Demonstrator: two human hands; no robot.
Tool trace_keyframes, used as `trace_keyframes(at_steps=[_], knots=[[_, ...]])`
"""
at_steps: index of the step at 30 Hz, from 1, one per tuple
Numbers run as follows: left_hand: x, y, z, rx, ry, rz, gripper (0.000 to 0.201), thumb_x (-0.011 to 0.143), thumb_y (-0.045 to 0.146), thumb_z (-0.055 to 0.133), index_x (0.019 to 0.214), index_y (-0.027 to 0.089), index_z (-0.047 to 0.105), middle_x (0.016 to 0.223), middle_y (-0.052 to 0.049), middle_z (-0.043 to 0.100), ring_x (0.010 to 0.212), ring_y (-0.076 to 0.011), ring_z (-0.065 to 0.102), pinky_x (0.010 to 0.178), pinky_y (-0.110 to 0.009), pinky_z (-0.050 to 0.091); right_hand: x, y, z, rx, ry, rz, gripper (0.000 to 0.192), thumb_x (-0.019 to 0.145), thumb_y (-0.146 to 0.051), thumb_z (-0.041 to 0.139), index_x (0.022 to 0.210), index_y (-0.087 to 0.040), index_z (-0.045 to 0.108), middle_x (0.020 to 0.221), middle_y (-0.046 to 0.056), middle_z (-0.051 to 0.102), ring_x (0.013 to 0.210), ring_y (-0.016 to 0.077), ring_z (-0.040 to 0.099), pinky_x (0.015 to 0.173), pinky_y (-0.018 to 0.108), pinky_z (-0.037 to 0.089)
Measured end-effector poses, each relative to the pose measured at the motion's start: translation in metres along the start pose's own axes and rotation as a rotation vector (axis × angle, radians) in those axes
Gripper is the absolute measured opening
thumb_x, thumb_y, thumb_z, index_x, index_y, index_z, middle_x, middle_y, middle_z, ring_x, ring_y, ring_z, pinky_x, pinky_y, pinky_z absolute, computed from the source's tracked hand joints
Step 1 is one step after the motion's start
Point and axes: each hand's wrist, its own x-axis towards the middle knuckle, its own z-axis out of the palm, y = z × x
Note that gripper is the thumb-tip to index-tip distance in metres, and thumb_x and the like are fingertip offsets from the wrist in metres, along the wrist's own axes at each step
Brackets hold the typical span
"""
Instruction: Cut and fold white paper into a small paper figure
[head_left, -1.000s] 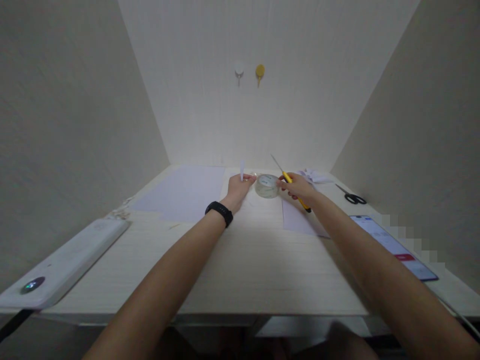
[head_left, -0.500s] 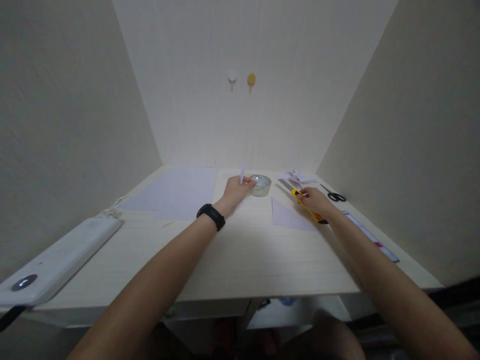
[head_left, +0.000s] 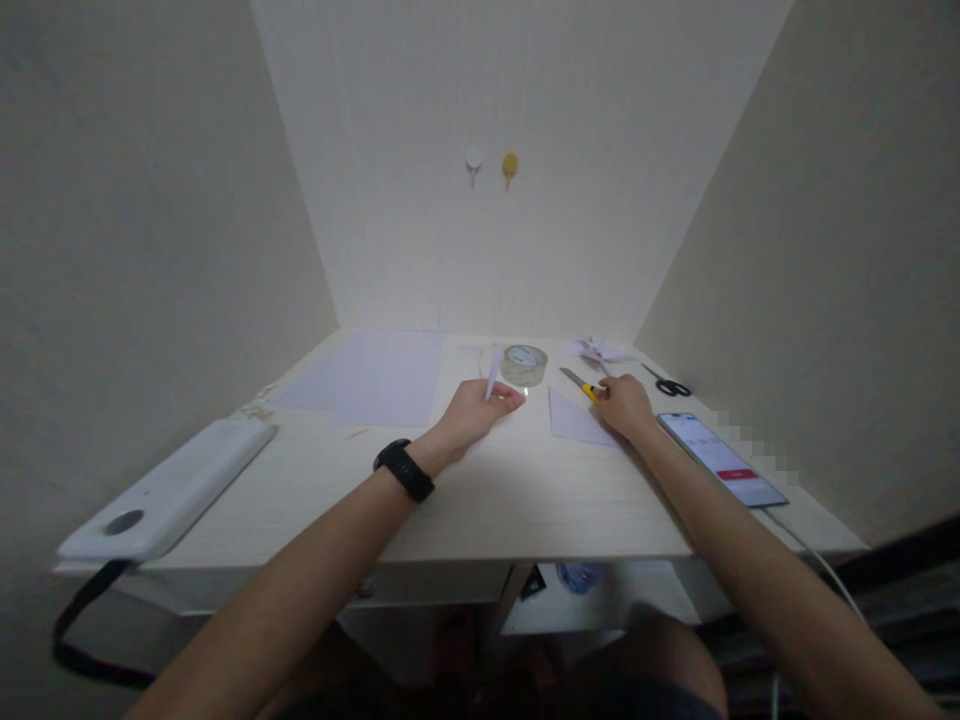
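Tape roll (head_left: 523, 364) sits on pale desk (head_left: 480, 500), seemingly walled in.

yellow knife (head_left: 586, 388), black watch (head_left: 404, 470), black scissors (head_left: 667, 382)

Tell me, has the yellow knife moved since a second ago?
Yes. The right hand has brought the yellow knife down off the tape roll and rightward, onto the small paper sheet, closer to the scissors.
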Motion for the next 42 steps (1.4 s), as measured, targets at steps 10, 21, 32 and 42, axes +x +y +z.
trace_keyframes(at_steps=[10,21,32,42], knots=[[0.004,-0.011,0.001,-0.003,-0.027,0.12,0.025,0.076,0.037,0.072,0.082,0.013,0.072,0.069,-0.002,0.064,0.065,-0.0128,0.053,0.063,-0.026,0.039,-0.065,-0.102,-0.021,1.245,-0.03,0.024,0.033,0.064,-0.05,0.075,0.067,-0.017,0.073,0.061,0.002,0.065,0.055,0.0134,0.05,0.052,0.027,0.036],[0.008,-0.017,0.0,0.018,-0.053,0.17,0.023,0.074,0.034,0.076,0.081,0.012,0.073,0.067,-0.001,0.062,0.066,-0.0127,0.051,0.065,-0.027,0.038,-0.073,-0.109,-0.017,1.25,0.054,-0.006,0.024,0.063,-0.04,0.076,0.069,-0.018,0.07,0.061,0.001,0.065,0.055,0.0141,0.052,0.054,0.028,0.039],[0.008,-0.016,-0.004,0.424,-0.098,0.147,0.028,0.077,0.029,0.074,0.098,0.011,0.076,0.06,0.0,0.058,0.058,-0.0139,0.051,0.061,-0.027,0.037,-0.078,-0.11,-0.027,1.129,0.398,-0.311,0.019,0.078,-0.034,0.072,0.094,-0.024,0.067,0.097,0.005,0.071,0.09,0.021,0.066,0.079,0.036,0.052],[0.0,-0.021,-0.003,0.886,-0.144,0.413,0.02,0.085,0.033,0.064,0.096,0.018,0.073,0.085,-0.009,0.073,0.084,-0.0263,0.068,0.075,-0.034,0.047,-0.072,-0.117,-0.016,1.211,0.036,-0.258,0.063,0.07,-0.025,0.074,0.128,-0.026,0.049,0.075,-0.003,0.068,0.056,0.0152,0.064,0.052,0.029,0.051]])
